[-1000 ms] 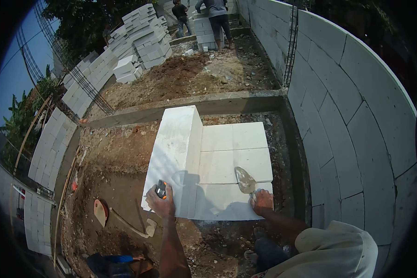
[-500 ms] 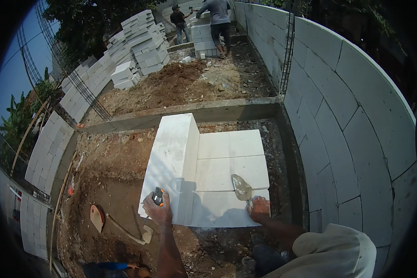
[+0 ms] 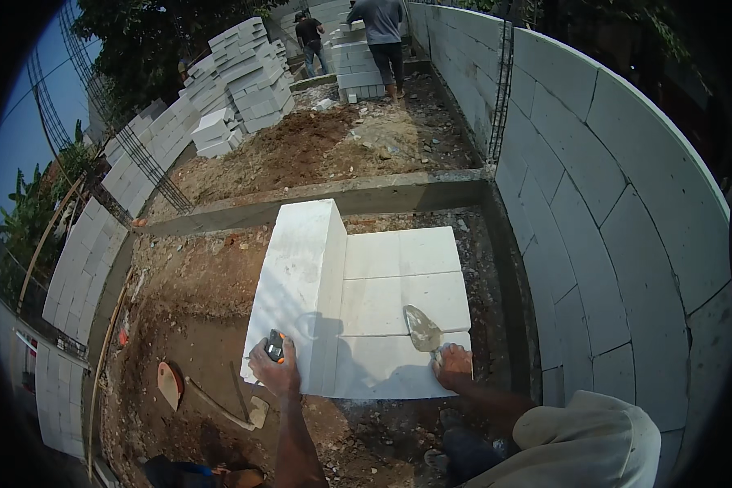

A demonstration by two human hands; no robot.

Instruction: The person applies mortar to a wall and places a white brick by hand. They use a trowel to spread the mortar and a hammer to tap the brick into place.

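A stack of white lightweight concrete blocks (image 3: 398, 301) lies in front of me, with one taller block (image 3: 297, 276) standing on edge along its left side. My left hand (image 3: 275, 370) rests on the near end of that tall block and holds a small black and orange tool (image 3: 275, 346). My right hand (image 3: 454, 363) grips the handle of a mortar-smeared trowel (image 3: 422, 328), whose blade lies on the flat blocks near their front right corner.
A white block wall (image 3: 610, 203) curves along the right. A concrete beam (image 3: 366, 195) crosses behind the blocks. Stacks of blocks (image 3: 244, 77) and two people (image 3: 378, 37) stand at the back. A wooden-handled tool (image 3: 211, 398) lies on the dirt at lower left.
Both hands stay on the blocks. The view has dipped slightly, so the blocks sit a little higher in the frame. The people at the back have shifted.
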